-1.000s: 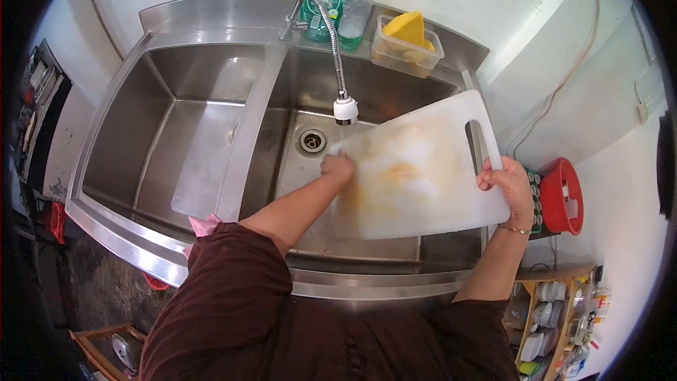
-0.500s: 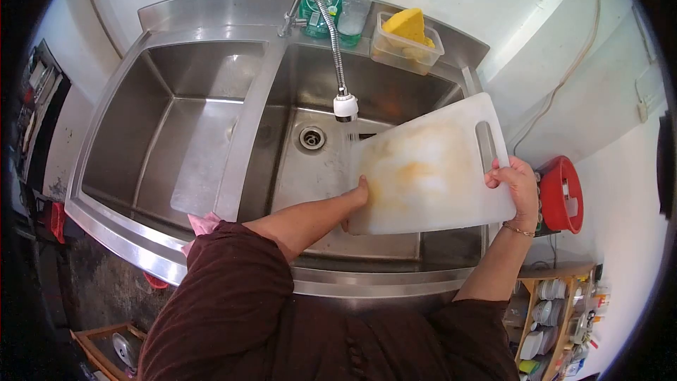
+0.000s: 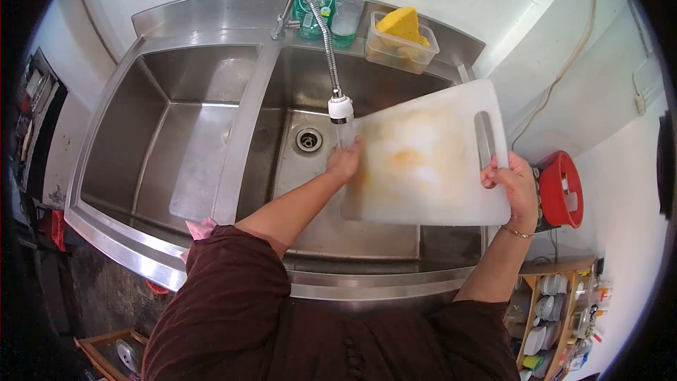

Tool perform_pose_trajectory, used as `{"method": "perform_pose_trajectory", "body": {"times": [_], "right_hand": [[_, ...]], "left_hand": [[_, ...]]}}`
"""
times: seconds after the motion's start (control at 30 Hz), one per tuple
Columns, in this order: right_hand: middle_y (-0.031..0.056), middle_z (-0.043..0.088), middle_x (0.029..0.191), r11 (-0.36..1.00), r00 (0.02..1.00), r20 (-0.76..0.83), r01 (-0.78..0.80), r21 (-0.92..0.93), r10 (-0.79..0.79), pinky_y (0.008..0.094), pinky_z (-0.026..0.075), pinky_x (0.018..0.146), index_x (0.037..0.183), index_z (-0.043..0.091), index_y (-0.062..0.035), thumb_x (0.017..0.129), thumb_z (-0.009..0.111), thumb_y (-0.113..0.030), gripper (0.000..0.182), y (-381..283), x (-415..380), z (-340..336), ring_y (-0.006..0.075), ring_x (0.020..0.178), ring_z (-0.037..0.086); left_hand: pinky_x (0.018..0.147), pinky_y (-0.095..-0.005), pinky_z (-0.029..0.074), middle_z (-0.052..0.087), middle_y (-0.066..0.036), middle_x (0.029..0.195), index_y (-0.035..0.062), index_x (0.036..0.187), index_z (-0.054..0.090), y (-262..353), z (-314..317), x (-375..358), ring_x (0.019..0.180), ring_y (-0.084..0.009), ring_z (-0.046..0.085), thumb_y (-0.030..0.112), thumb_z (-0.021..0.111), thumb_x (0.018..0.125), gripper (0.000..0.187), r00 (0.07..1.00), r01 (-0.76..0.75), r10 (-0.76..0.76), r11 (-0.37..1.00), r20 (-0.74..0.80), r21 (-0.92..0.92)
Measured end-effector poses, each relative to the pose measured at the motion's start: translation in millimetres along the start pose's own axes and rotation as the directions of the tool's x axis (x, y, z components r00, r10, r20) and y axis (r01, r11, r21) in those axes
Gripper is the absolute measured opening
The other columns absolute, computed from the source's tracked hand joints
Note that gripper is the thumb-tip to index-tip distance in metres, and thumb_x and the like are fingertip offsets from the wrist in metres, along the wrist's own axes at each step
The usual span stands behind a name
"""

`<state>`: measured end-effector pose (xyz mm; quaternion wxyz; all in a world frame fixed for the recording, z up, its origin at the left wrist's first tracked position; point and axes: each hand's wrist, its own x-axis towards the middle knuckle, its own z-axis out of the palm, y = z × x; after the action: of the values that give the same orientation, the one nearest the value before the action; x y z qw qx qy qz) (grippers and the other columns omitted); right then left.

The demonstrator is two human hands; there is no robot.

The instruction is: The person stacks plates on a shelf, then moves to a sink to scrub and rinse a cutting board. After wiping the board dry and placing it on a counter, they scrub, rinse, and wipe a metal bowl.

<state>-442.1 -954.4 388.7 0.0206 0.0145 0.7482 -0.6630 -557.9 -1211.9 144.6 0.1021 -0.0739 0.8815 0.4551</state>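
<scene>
Top (image 3: pixel 321 339): dark brown, reddish cast, matte fabric. Landmark = button row (image 3: pixel 354 358), small, round, same dark tone, runs down the front. Left sleeve (image 3: pixel 226 293), left of button row: loose, wide, creased, gathered at the hem. Right sleeve (image 3: pixel 483 335), right of button row: same fabric, hem near elbow. Right hand (image 3: pixel 513 182), up and right of button row: thin gold-tone bracelet (image 3: pixel 518 231) at its wrist, link detail too small to read.

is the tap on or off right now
On: a clear stream of water falls from the white tap head toward the left hand at the cutting board's edge.
</scene>
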Motion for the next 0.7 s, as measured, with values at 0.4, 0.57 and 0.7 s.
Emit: {"method": "perform_pose_trajectory", "body": {"times": [0.4, 0.57, 0.7], "right_hand": [[0.0054, 0.057, 0.067, 0.991, 0.974, 0.224, 0.009, -0.136, 0.022, 0.021, 0.041, 0.056, 0.078, 0.051, -0.0022, 0.071, 0.053, 0.001, 0.008, 0, -3, 34, 0.0088, 0.059, 0.052], [0.0026, 0.055, 0.067, 0.98, 0.971, 0.235, -0.002, -0.199, 0.05, 0.0203, 0.04, 0.056, 0.077, 0.051, -0.0023, 0.073, 0.053, 0.0, 0.006, -8, -10, 34, 0.0072, 0.06, 0.051], [0.0026, 0.055, 0.066, 0.971, 0.975, 0.214, -0.008, -0.241, 0.062, 0.0203, 0.04, 0.055, 0.077, 0.052, -0.0014, 0.073, 0.054, 0.0, 0.005, -11, -12, 29, 0.0072, 0.059, 0.051]], "left_hand": [[0.106, -0.0453, 0.012, 0.023, -0.033, 0.133, -0.0148, 0.128, 0.021, 68, -1, -47, 0.13, -0.0411, 0.012, 0.037, 0.037, 0.09, 0.066, 0.811, -0.478, 0.398, 0.873, -0.43, -0.093], [0.099, -0.0442, 0.026, 0.036, -0.03, 0.125, -0.0092, 0.121, 0.033, 76, -8, -57, 0.118, -0.0408, 0.032, 0.038, 0.035, 0.09, 0.056, 0.731, -0.598, 0.531, 0.801, -0.429, -0.028], [0.089, -0.0441, 0.037, 0.053, -0.026, 0.109, 0.0001, 0.107, 0.052, 52, -30, -46, 0.101, -0.04, 0.049, 0.042, 0.029, 0.091, 0.05, 0.949, -0.314, 0.306, 0.917, -0.07, -0.245]]}}
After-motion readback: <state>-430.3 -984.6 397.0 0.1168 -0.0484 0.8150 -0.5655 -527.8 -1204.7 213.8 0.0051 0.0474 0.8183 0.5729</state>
